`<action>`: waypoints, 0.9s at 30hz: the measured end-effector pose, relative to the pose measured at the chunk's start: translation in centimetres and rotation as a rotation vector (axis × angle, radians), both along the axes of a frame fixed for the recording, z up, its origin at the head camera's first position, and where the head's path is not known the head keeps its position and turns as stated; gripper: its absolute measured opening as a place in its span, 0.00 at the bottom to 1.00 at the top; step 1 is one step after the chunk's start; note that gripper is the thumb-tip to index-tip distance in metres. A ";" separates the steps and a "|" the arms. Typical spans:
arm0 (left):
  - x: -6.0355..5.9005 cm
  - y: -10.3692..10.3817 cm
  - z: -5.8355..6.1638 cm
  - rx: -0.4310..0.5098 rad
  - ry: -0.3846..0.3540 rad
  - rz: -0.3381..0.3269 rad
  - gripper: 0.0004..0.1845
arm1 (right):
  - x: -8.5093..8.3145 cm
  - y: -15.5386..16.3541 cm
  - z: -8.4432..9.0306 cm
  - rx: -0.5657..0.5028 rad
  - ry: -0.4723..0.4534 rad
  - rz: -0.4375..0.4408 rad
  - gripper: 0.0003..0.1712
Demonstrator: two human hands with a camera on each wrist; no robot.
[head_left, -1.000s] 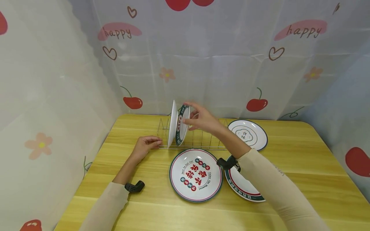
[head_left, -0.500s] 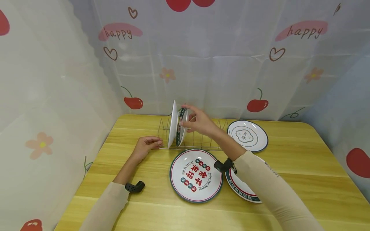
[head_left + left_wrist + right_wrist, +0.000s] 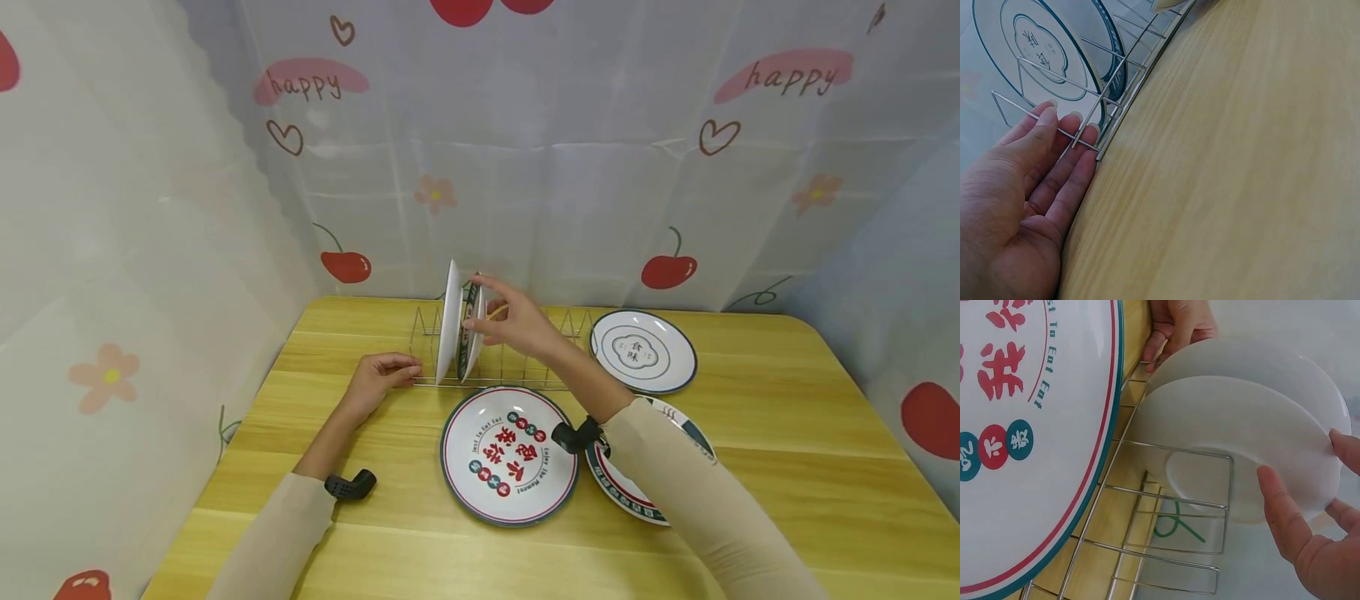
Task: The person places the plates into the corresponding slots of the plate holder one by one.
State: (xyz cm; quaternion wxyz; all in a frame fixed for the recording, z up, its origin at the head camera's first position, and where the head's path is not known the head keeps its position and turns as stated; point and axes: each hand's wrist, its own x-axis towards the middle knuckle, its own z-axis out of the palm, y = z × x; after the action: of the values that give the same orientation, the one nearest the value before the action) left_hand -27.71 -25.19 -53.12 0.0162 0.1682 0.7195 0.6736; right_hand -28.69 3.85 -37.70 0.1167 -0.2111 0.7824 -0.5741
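Observation:
My left hand point(image 3: 375, 382) pinches the left end of a wire dish rack point(image 3: 1166, 497), thumb and fingers about its wire in the left wrist view. A white plate point(image 3: 1054, 50) with a dark rim line stands on edge in the rack's left part. Just right of it, my right hand point(image 3: 519, 321) holds a second plate point(image 3: 1241, 412) with a green patterned rim by its upper edge. This plate is nearly upright in the rack, close beside the first; whether they touch I cannot tell. One finger or thumb lies against its white underside in the right wrist view.
In front of the rack lies a plate point(image 3: 510, 500) with red lettering. Right of it, another green-and-red-rimmed plate point(image 3: 626, 492) is partly under my right forearm. A blue-rimmed plate point(image 3: 667, 358) lies at the rack's right end. A printed curtain point(image 3: 555, 200) hangs behind the wooden table point(image 3: 390, 533).
My right hand has shifted slightly left, and the green-rimmed plate has turned more upright, nearer the first plate. The left hand stays at the rack's end.

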 end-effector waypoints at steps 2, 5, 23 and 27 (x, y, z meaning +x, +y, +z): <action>0.0 0.0 0.0 0.000 0.013 -0.002 0.13 | 0.2 0.2 0.0 0.015 0.013 0.002 0.42; 0.1 -0.2 0.0 0.007 0.009 0.002 0.12 | 0.9 0.7 0.3 0.056 0.043 0.008 0.43; 1.3 0.5 2.3 0.007 -0.027 -0.036 0.12 | 7.8 9.6 1.3 0.169 0.205 -0.113 0.34; 1.3 0.7 2.3 0.015 -0.033 -0.028 0.11 | 9.0 11.9 0.5 0.168 0.211 -0.133 0.32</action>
State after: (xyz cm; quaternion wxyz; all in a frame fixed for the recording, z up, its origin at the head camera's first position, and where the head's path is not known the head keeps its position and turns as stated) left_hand -26.41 -24.47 -50.83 0.0362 0.1670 0.7116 0.6815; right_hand -19.74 15.74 -37.16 0.0128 -0.2075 0.8478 -0.4879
